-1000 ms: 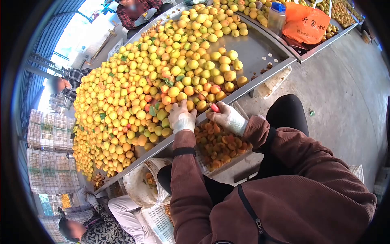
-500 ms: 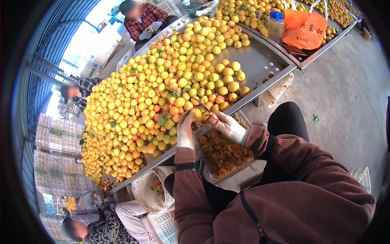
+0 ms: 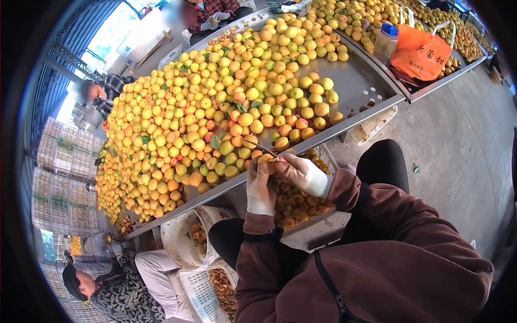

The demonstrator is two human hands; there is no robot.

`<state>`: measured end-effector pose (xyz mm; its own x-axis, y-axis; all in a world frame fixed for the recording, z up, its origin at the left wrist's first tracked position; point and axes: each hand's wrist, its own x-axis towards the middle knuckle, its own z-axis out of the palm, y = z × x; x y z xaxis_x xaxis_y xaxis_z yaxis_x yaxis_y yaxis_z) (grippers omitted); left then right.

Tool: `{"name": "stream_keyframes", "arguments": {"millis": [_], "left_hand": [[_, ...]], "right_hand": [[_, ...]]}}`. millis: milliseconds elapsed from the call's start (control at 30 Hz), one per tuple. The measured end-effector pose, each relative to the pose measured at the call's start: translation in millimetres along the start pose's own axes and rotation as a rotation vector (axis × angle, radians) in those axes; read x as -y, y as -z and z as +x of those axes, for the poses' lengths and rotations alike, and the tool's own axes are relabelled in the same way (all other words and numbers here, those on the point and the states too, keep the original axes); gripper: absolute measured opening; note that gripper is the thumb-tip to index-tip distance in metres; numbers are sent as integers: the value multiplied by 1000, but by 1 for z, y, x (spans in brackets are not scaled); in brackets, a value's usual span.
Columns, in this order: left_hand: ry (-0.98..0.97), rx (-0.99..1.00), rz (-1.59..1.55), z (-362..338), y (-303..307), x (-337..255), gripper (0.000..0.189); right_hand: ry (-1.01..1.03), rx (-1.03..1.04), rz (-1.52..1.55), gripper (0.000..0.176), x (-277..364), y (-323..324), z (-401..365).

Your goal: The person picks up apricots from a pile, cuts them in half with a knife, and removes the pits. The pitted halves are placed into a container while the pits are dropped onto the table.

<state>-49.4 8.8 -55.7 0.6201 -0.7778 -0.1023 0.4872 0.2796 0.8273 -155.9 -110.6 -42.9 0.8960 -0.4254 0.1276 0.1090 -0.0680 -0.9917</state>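
My gloved left hand [image 3: 262, 188] is closed around an apricot [image 3: 266, 160], just off the front edge of the metal table [image 3: 237, 182]. In my gloved right hand [image 3: 302, 173] is a small knife [image 3: 260, 145] with a reddish handle, its blade pointing up and left beside the fruit. The two hands nearly touch. Behind them lies a large heap of yellow and orange apricots [image 3: 188, 118]. Cut apricot pieces [image 3: 293, 207] fill a crate below my hands, partly hidden by them.
A white bucket [image 3: 180, 245] and a white crate [image 3: 202, 296] stand at lower left, near a seated person [image 3: 126, 288]. Two more people sit across the table. An orange bag [image 3: 423, 54] and a blue-capped bottle [image 3: 385, 46] are at upper right.
Both hands have come closer together and slightly down, off the heap's edge, with the apricot and knife. The camera view has shifted a little. The person at lower left has turned their head.
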Motion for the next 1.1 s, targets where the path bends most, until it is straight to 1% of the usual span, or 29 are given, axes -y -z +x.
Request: {"name": "stream_keyframes", "arguments": {"millis": [33,67,133,200,267,333,367,433,467,500,533,567,600,667,700,767,800,833,867,900,933,967,1000,1033,1067,1100], "left_hand": [[-45,-24,53,-1,-3,-3,43],[-46,-25,48,0,-3,-3,43],[-61,-7,-96,0,0,-3,48],[-52,-4,-91,-2,5,-5,50],[-43,2,-81,-6,7,-9,52],[-50,-19,28,-9,0,-17,51],[-45,-17,27,-8,0,-19,51],[-252,-12,336,-5,1,-22,49],[-246,-10,336,-3,5,-22,49],[-284,-10,404,-1,10,-21,49],[-325,-9,471,0,13,-20,48],[-321,-8,471,2,15,-20,48],[-324,-23,494,3,16,-19,47],[-328,-36,518,7,17,-17,46],[-337,-45,514,8,17,-16,45],[-339,-44,514,8,18,-16,45],[-394,-92,760,6,16,-19,43],[-449,-142,1004,6,13,-21,41],[-451,-135,1005,6,8,-21,41],[-598,-221,1156,7,2,-21,41],[-745,-314,1304,7,0,-21,40],[-746,-316,1309,8,0,-22,40],[-547,-271,801,11,3,-23,41],[-345,-220,292,12,5,-24,42],[-326,-132,139,12,9,-21,46],[-334,-140,135,12,9,-21,46]], "right_hand": [[-7,-42,-42,39,-1,-1,2],[-15,-85,-83,39,-2,-3,4],[3,-91,-81,39,-3,-9,6],[20,-94,-77,40,-3,-14,6],[-59,-66,34,41,0,-19,7],[-44,-60,29,41,-4,-22,9],[-29,-57,23,41,-6,-23,10],[-27,-83,-19,41,-5,-25,11],[-23,-102,-60,41,-4,-26,11],[-29,-106,-58,41,-4,-28,10],[-83,-105,9,41,-3,-30,11],[-135,-102,74,40,-3,-32,11],[-136,-105,74,40,-10,-37,13],[-3,-187,75,40,-34,-45,18],[-4,-194,78,40,-36,-45,19],[-112,-156,60,32,-41,-42,21],[-107,-162,60,32,-36,-37,22],[-23,-142,-170,28,-30,-29,22],[59,-121,-398,25,-26,-23,21],[61,-126,-398,25,-26,-18,24],[37,-137,-498,23,-28,-14,26],[13,-143,-596,21,-29,-13,27],[23,-199,-469,23,-20,-13,23],[31,-189,-471,23,-16,-15,23],[11,-159,-303,25,-13,-18,22],[-13,-130,-135,28,-13,-20,19]]}}
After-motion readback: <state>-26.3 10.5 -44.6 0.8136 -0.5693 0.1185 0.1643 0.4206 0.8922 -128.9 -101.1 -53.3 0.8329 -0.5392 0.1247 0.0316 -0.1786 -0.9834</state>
